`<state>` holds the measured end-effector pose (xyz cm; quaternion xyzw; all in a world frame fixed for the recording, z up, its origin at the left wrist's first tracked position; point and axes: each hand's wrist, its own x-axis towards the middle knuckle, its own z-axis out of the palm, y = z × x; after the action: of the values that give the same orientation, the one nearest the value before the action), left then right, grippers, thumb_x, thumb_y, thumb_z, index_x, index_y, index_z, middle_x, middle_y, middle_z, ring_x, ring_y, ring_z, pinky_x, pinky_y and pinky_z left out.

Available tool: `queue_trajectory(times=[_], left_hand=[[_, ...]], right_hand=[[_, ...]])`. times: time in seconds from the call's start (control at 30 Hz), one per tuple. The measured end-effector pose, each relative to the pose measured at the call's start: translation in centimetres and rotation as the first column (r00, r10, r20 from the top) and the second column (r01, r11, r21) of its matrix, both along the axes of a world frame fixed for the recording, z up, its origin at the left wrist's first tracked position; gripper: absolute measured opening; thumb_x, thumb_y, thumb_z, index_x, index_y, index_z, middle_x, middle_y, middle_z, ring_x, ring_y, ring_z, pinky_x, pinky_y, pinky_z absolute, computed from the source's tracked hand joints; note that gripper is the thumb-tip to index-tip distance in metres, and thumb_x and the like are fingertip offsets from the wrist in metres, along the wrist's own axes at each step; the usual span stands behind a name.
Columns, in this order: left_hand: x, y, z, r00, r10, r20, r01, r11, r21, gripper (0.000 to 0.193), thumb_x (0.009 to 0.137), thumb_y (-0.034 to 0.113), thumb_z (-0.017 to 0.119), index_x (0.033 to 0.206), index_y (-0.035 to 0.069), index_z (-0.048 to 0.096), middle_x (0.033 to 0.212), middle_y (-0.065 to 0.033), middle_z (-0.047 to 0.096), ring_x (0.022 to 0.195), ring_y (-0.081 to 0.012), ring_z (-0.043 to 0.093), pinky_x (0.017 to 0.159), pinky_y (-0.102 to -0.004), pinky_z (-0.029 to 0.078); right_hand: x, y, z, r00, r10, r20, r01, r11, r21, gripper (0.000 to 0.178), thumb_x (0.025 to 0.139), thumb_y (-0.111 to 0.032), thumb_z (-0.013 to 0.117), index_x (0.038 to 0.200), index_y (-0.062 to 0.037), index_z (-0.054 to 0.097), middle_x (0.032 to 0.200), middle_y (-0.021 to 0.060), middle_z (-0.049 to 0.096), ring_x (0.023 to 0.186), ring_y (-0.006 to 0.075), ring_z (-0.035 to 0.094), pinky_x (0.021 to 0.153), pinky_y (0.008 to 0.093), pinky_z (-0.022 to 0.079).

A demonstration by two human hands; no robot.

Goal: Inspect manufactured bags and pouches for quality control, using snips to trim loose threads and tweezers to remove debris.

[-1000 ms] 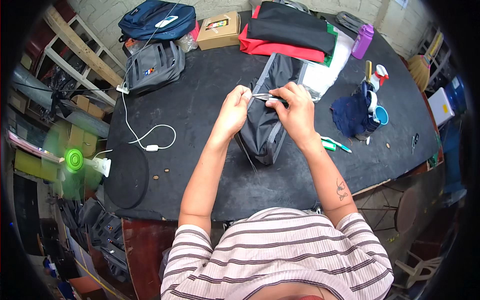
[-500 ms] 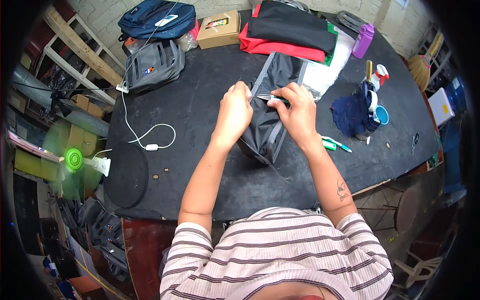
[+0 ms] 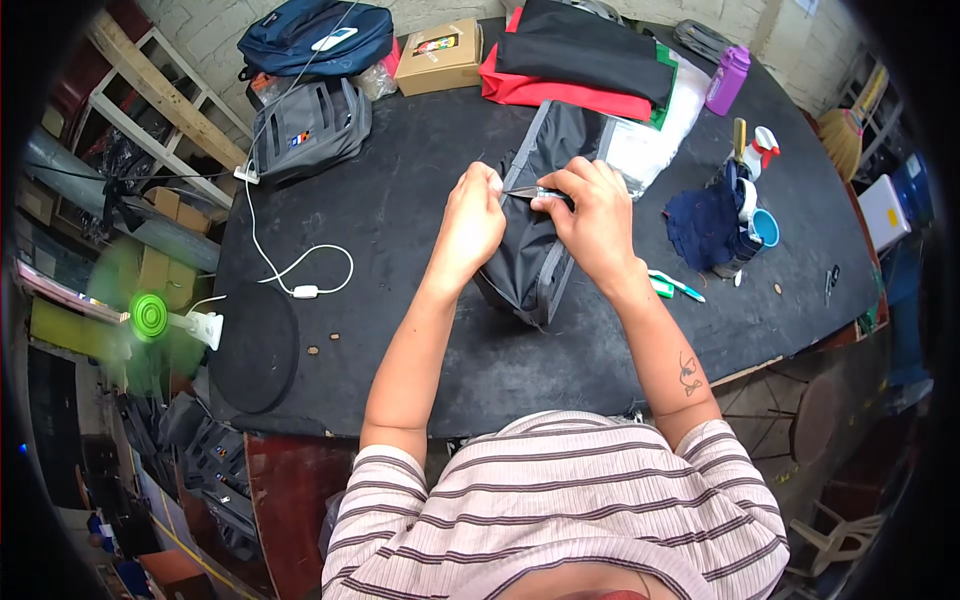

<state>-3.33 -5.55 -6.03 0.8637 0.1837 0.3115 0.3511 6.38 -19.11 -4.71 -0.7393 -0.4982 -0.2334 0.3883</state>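
A black fabric bag with grey-bound edges [image 3: 525, 265] lies lengthwise on the dark table in front of me. My left hand [image 3: 470, 222] is closed, pinching the bag's left edge between thumb and fingers. From the right, my right hand [image 3: 597, 210] grips small metal thread snips [image 3: 524, 191], its fingers curled round the handle. Their pointed blades reach across the bag to my left fingertips. What lies right at the blade tips is too small to make out.
Behind the bag are folded black and red fabrics [image 3: 585, 55], a cardboard box [image 3: 438, 60] and a grey backpack [image 3: 312, 130]. To the right stand a blue cup [image 3: 764, 228], a spray bottle [image 3: 764, 145] and a purple bottle [image 3: 727, 80]. A white cable [image 3: 270, 262] and spinning green fan [image 3: 149, 316] are left.
The snips have shifted slightly in my right hand, and their blades look closer together at my left fingertips. My left hand keeps its pinch on the bag's edge.
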Motion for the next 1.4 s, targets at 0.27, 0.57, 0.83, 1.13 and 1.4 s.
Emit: queue_trajectory(times=[0.27,0.57,0.83,1.13,1.4], left_hand=[[-7.1,-0.1,-1.1,0.837,-0.085,0.54,0.052,0.996,0.076,0.034,0.068,-0.013,0.045,0.099,-0.002,0.056,0.104,-0.0122,0.052,0.088,-0.0171,0.054,0.082,-0.0298,0.046],[-6.1,-3.0,-1.2,0.906,-0.143,0.397,0.09,0.985,0.15,0.013,0.078,-0.011,0.063,0.089,-0.004,0.065,0.097,-0.012,0.067,0.07,-0.0156,0.066,0.064,-0.0271,0.055],[-5.1,-2.0,-1.1,0.85,-0.038,0.526,0.479,0.472,-0.74,0.016,0.099,0.019,0.046,0.09,0.006,0.048,0.11,-0.0233,0.062,0.091,-0.0206,0.065,0.077,-0.029,0.053],[-5.9,-0.9,-2.1,0.692,-0.146,0.707,0.694,-0.134,-0.708,0.012,0.092,0.015,0.058,0.089,0.006,0.052,0.133,-0.026,0.046,0.122,-0.0318,0.047,0.1,-0.0461,0.042],[-6.1,-0.8,-2.1,0.702,-0.167,0.692,0.693,-0.061,-0.718,0.012,0.092,0.016,0.058,0.089,0.006,0.053,0.131,-0.0234,0.048,0.124,-0.0323,0.046,0.101,-0.0484,0.04]], right_hand=[[0.6,-0.1,-0.5,0.986,-0.077,-0.149,0.084,0.996,0.036,0.026,0.075,-0.021,0.073,0.094,-0.0068,0.064,0.085,0.0072,0.056,0.082,0.0274,0.054,0.074,0.0393,0.042],[0.4,-0.6,1.7,0.996,-0.021,-0.086,0.026,0.998,0.05,0.027,0.073,-0.017,0.075,0.094,-0.0051,0.064,0.081,0.0076,0.057,0.079,0.027,0.054,0.074,0.0391,0.044],[-2.0,-3.9,1.0,0.966,0.133,-0.22,-0.131,0.991,0.026,0.029,0.071,-0.018,0.076,0.094,-0.0045,0.065,0.077,0.0069,0.063,0.073,0.0263,0.054,0.069,0.0374,0.044],[-1.7,-4.0,0.7,0.967,0.138,-0.216,-0.148,0.989,-0.028,0.029,0.067,-0.016,0.077,0.092,-0.0049,0.068,0.091,0.0062,0.061,0.081,0.0265,0.055,0.073,0.0379,0.044],[-2.4,-3.7,1.1,0.939,0.107,-0.328,-0.126,0.991,-0.037,0.024,0.067,-0.014,0.077,0.087,-0.0037,0.07,0.094,0.0078,0.059,0.089,0.0283,0.059,0.08,0.0382,0.046]])
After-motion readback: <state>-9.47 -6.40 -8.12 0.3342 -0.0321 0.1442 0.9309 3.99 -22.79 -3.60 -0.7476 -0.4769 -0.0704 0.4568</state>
